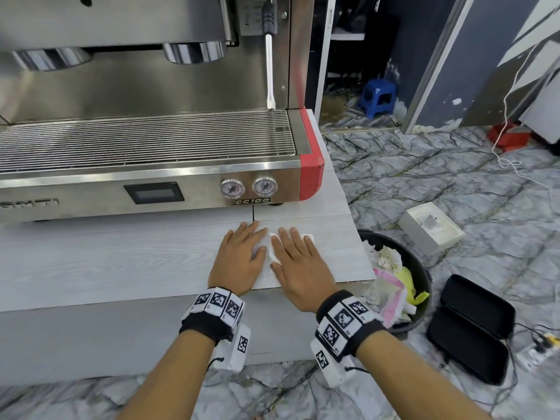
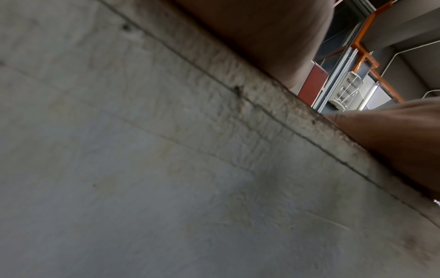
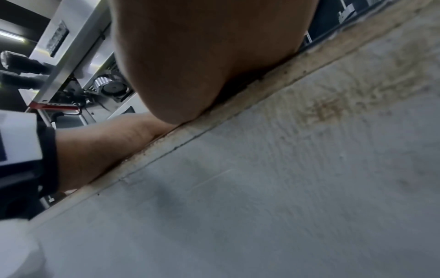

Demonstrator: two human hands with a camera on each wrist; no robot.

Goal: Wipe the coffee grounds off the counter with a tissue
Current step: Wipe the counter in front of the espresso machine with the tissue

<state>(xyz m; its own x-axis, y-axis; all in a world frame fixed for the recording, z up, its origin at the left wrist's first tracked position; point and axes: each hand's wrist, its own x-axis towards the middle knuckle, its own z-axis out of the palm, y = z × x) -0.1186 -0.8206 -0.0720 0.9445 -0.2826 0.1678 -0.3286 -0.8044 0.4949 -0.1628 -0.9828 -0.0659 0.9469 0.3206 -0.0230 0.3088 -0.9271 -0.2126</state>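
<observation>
Two wrist-banded forearms lead to the left hand [image 1: 241, 258] and right hand [image 1: 298, 262], both flat on a white tissue [image 1: 274, 248] at the counter [image 1: 121, 253] corner, where careless sweeping could scatter grounds beside the bin [image 1: 419, 269].

Café workspace, commercial espresso machine [image 1: 145, 122] on counter [image 1: 121, 262], marble-pattern floor [image 1: 424, 177]

Tissue [image 1: 274, 248] white, on pale grey wood-grain counter [image 1: 121, 256]. Espresso machine [image 1: 151, 131] silver w/ red corner trim. Floor [image 1: 424, 177] grey marble, dark veins. Stool [image 1: 377, 97] blue, far right. Wristbands [image 1: 342, 322] black w/ b&w square markers.
</observation>
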